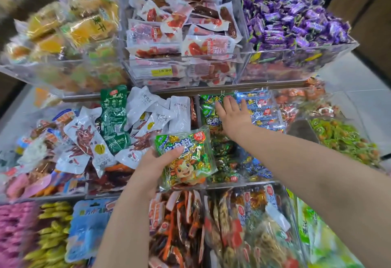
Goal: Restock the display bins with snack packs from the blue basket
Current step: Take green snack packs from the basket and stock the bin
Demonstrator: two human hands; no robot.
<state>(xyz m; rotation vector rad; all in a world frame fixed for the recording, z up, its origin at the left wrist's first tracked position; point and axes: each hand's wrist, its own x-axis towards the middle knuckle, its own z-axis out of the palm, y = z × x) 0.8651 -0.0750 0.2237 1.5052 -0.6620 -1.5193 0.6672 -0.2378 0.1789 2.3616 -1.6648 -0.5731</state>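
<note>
My left hand (153, 163) grips a green snack pack (187, 157) by its left edge. My thumb is curled over the front and my other fingers are hidden behind it. I hold the pack tilted over the front left corner of a clear bin (254, 182) on the middle shelf.

My right hand (232, 116) holds nothing. Its fingers are straight and a little spread, palm down. It lies flat at the back of that same bin, where the green packs (208, 117) meet the blue packs (263, 109).

The pack I hold is shiny and see-through, printed in bright green. It has a cartoon ox near the bottom and a round red badge at the top right corner. Inside are small pieces wrapped in green and gold. It matches the green packs under my right palm.

The next bin to the left holds white pouches (148, 109). Purple sweets (296, 20) fill a bin on the shelf above.
</note>
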